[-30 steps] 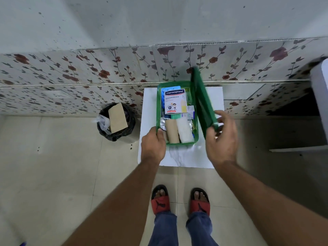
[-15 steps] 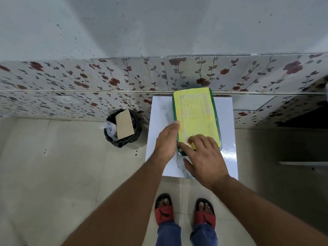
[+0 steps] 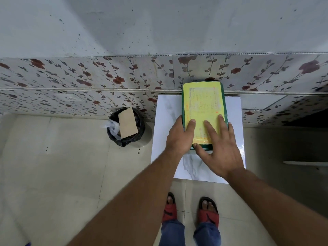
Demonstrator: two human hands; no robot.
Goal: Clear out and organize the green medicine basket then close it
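The green medicine basket point(image 3: 223, 102) stands closed on a small white table point(image 3: 165, 125) against the wall. Its lid carries a yellow printed sheet point(image 3: 204, 103) that covers the contents. My left hand point(image 3: 179, 137) rests at the basket's near left corner, fingers lying over the lid's edge. My right hand point(image 3: 220, 148) lies flat with fingers spread on the near end of the lid, pressing down on it.
A black-lined bin point(image 3: 126, 127) with a piece of brown cardboard and clear plastic in it stands on the floor left of the table. The flowered tile wall point(image 3: 106, 77) runs behind. My feet in red sandals point(image 3: 190, 210) stand before the table.
The lid swung from upright at the right side down onto the basket. Both hands then slid onto the lid's near end, the right hand spreading flat.
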